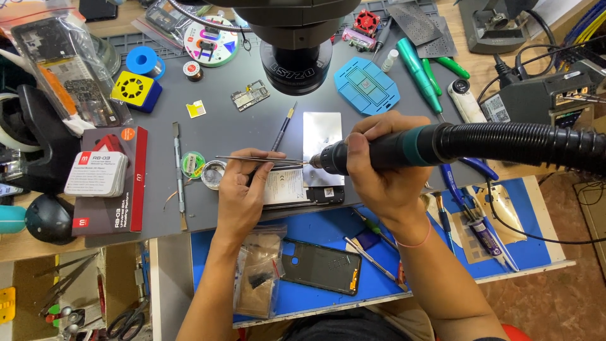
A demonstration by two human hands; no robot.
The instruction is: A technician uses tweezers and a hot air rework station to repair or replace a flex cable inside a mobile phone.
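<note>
My left hand [243, 189] pinches thin metal tweezers [259, 159], whose tips point right toward an opened phone [295, 187] lying on the grey work mat [246, 126]. My right hand [379, 167] grips a hot-air handpiece [372, 151] with a black ribbed hose [524, 144] running off to the right. Its nozzle [315, 161] points left, close to the tweezer tips, just above the phone's upper edge.
A microscope head [297, 60] hangs over the mat. A small circuit board [250, 95], blue holder [366, 85], solder wick reels [193, 165], a spudger [178, 167] and boxes [107, 177] lie around. The phone's black back cover [323, 265] rests on a blue mat below.
</note>
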